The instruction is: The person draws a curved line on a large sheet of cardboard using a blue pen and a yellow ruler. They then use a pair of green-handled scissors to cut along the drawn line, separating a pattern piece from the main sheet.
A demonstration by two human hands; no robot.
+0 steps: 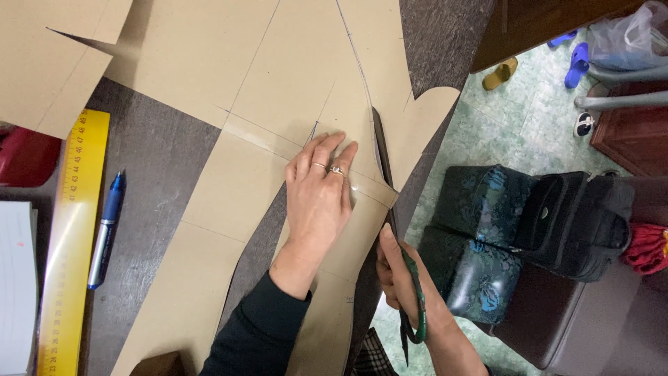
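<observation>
A large tan paper pattern sheet [271, 76] with pencil lines lies over the dark table. My left hand [321, 188] rests flat on it, fingers together, with rings on two fingers. My right hand [402, 275] grips green-handled scissors [390, 202]. Their dark blades run up along a curved pencil line at the sheet's right side. The strip of paper [424, 125] to the right of the blades hangs off toward the table edge.
A yellow ruler [73, 244] and a blue pen [106, 230] lie at the left, next to a white pad [15, 278] and a red object [28, 157]. Right of the table stand a dark floral stool [480, 223], a black bag [577, 223], and sandals on the green floor.
</observation>
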